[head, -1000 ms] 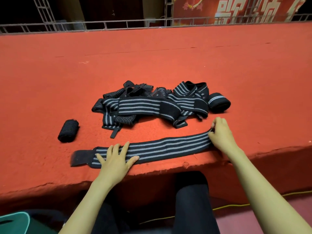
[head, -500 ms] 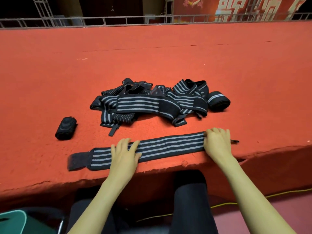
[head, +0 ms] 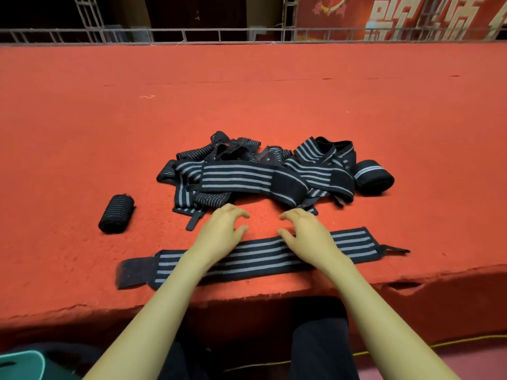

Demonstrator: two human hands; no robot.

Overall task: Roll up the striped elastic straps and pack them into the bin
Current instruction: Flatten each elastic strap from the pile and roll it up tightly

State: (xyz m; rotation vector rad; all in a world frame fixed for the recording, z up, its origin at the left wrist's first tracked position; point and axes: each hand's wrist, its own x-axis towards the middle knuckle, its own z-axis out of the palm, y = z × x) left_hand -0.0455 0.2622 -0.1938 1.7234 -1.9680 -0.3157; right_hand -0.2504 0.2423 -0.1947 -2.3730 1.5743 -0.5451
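Reaching across the flat strap [head: 260, 256] with left hand [head: 222, 229] and right hand [head: 307, 231], both loosely curled, empty, near the pile [head: 255, 176].

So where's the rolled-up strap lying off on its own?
Head view, left side: the rolled strap lies on the red carpet, apart from the tangled pile, beyond the dark end of the flat strap.

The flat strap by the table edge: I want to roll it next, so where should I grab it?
Probably the right end, beside the thin tab, pinched from above: the strap lies flat and straight, and the plain black patch at its left end would then finish outside.
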